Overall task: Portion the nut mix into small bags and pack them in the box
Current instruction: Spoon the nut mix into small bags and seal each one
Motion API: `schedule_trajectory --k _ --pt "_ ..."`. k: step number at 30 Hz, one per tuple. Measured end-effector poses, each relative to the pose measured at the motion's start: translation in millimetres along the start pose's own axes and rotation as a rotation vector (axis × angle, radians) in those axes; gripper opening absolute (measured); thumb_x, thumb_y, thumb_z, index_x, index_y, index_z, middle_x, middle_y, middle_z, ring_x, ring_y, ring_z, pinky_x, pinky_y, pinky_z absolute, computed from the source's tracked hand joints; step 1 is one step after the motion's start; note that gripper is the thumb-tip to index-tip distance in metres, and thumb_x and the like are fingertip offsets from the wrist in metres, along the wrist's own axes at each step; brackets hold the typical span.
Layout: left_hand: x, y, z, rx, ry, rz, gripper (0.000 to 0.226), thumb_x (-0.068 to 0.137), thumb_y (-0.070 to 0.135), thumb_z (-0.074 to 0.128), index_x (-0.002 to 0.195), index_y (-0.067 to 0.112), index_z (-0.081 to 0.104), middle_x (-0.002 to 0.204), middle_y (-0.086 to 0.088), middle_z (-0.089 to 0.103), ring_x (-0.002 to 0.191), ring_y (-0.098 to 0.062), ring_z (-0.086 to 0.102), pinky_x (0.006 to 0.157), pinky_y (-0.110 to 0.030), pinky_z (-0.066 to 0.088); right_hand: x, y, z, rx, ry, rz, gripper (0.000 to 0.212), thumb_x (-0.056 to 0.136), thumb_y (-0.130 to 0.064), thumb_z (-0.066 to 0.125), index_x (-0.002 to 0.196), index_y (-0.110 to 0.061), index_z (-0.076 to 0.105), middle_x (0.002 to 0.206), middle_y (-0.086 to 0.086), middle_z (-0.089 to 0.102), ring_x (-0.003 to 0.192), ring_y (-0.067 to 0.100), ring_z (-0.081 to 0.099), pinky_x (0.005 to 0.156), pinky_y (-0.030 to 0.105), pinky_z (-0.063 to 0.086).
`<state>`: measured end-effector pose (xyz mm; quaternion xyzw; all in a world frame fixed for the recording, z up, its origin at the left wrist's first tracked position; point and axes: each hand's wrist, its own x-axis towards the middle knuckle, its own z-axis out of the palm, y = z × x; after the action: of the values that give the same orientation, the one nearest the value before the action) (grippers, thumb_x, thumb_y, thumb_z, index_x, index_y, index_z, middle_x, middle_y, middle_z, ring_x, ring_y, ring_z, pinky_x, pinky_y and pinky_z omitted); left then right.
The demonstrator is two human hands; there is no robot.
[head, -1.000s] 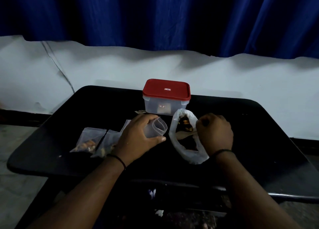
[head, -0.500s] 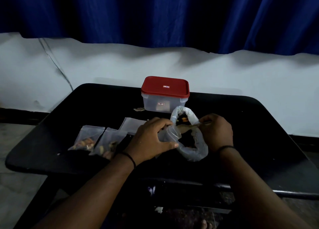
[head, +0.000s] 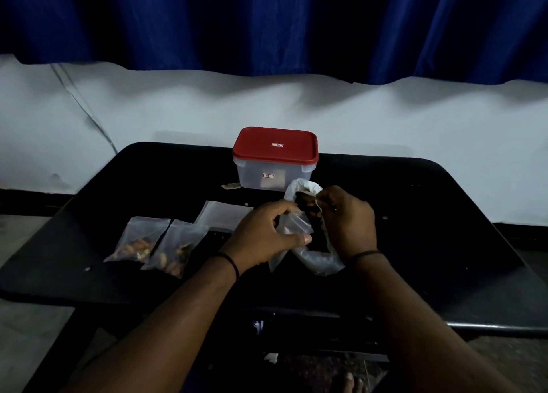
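Observation:
My left hand point(head: 264, 238) holds a small clear bag point(head: 293, 226) with its mouth turned toward the large plastic bag of nut mix point(head: 314, 259). My right hand point(head: 347, 217) grips a spoon handle, and the spoon point(head: 308, 207) carries nuts over the small bag's mouth. Two filled small bags point(head: 135, 241) point(head: 178, 248) lie side by side on the left of the black table point(head: 415, 244). A clear box with a red lid point(head: 274, 158) stands shut behind the hands.
A stack of flat empty bags point(head: 222, 214) lies left of my left hand. A scrap of paper point(head: 229, 186) sits by the box. The table's front edge is near my forearms; a white wall and blue curtain stand behind.
My left hand brought the small bag right, up against the large bag. My right hand lifted the spoon out of the nut mix and now holds it, loaded, at the small bag's mouth.

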<state>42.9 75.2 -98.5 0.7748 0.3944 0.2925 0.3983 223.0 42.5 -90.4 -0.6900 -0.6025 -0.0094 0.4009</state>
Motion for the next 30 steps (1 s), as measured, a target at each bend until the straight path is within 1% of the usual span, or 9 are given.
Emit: schedule_trajectory --k 4,9,13,16,19,22,26,28,30 --pt "2 -4 0 -0.159 0.028 -0.051 0.039 0.07 0.042 0.083 0.106 0.039 0.067 0.107 0.011 0.071 0.098 -0.008 0.069 0.09 -0.041 0.057 5 1 -9 -0.032 -0.118 -0.085 0.015 0.082 -0.021 0.06 0.093 -0.017 0.07 0.08 0.004 0.072 0.076 0.028 0.069 0.065 0.04 0.054" --pt "1 -1 0 -0.259 0.068 -0.064 0.028 0.077 0.026 0.083 0.101 0.029 0.069 0.098 0.009 0.074 0.093 -0.009 0.07 0.085 -0.032 0.057 15 12 -33 -0.151 -0.239 -0.168 0.015 0.081 -0.009 0.068 0.086 -0.023 0.071 0.078 -0.003 0.07 0.074 0.019 0.067 0.063 0.029 0.05" --pt "0 1 -2 -0.295 0.106 -0.061 0.028 0.077 0.022 0.083 0.1 0.027 0.069 0.097 0.008 0.074 0.092 -0.008 0.07 0.082 -0.027 0.055 7 12 -43 -0.091 -0.142 -0.156 0.005 0.084 -0.02 0.067 0.088 -0.023 0.068 0.073 -0.004 0.068 0.066 0.017 0.064 0.059 0.032 0.051" --pt "0 -1 -4 -0.294 0.11 -0.064 0.03 0.076 0.023 0.084 0.102 0.027 0.068 0.099 0.007 0.074 0.094 -0.01 0.07 0.084 -0.031 0.056 5 9 -33 -0.112 -0.072 -0.154 0.011 0.084 -0.012 0.065 0.092 -0.019 0.069 0.078 0.001 0.07 0.069 0.023 0.067 0.06 0.037 0.054" --pt "-3 0 -3 -0.287 0.1 -0.064 0.032 0.077 0.021 0.083 0.105 0.026 0.067 0.099 0.008 0.073 0.092 -0.008 0.07 0.083 -0.029 0.056 5 1 -21 -0.171 -0.132 -0.168 0.016 0.084 -0.013 0.054 0.09 -0.016 0.069 0.077 0.005 0.07 0.07 0.029 0.066 0.06 0.038 0.053" --pt "-5 0 -4 -0.286 0.087 -0.069 0.035 0.078 0.02 0.083 0.108 0.025 0.066 0.1 0.007 0.072 0.09 -0.008 0.07 0.081 -0.028 0.056 7 -7 -16 -0.21 -0.241 -0.137 0.014 0.082 -0.009 0.057 0.084 -0.015 0.069 0.077 0.006 0.069 0.073 0.03 0.065 0.061 0.034 0.05" --pt "-5 -2 -6 -0.302 0.094 -0.074 0.036 0.077 0.02 0.083 0.109 0.024 0.067 0.101 0.006 0.073 0.091 -0.01 0.071 0.083 -0.03 0.057 13 -4 -24 -0.072 -0.26 -0.115 0.014 0.076 -0.006 0.066 0.078 -0.019 0.071 0.077 -0.001 0.07 0.075 0.019 0.066 0.062 0.023 0.04" --pt "-4 -2 -7 -0.293 0.1 -0.072 0.037 0.076 0.021 0.084 0.108 0.025 0.067 0.101 0.007 0.073 0.091 -0.009 0.071 0.085 -0.031 0.057 9 0 -26 0.095 -0.217 0.001 0.008 0.078 -0.012 0.073 0.08 -0.019 0.072 0.077 -0.006 0.071 0.072 0.007 0.065 0.061 0.015 0.042" --pt "-4 -3 -7 -0.292 0.101 -0.071 0.036 0.076 0.021 0.084 0.108 0.025 0.067 0.102 0.007 0.072 0.091 -0.01 0.071 0.085 -0.032 0.057 3 3 -23 0.318 -0.126 0.171 0.01 0.08 -0.011 0.076 0.082 -0.019 0.071 0.078 -0.007 0.071 0.072 0.002 0.067 0.067 0.017 0.05"
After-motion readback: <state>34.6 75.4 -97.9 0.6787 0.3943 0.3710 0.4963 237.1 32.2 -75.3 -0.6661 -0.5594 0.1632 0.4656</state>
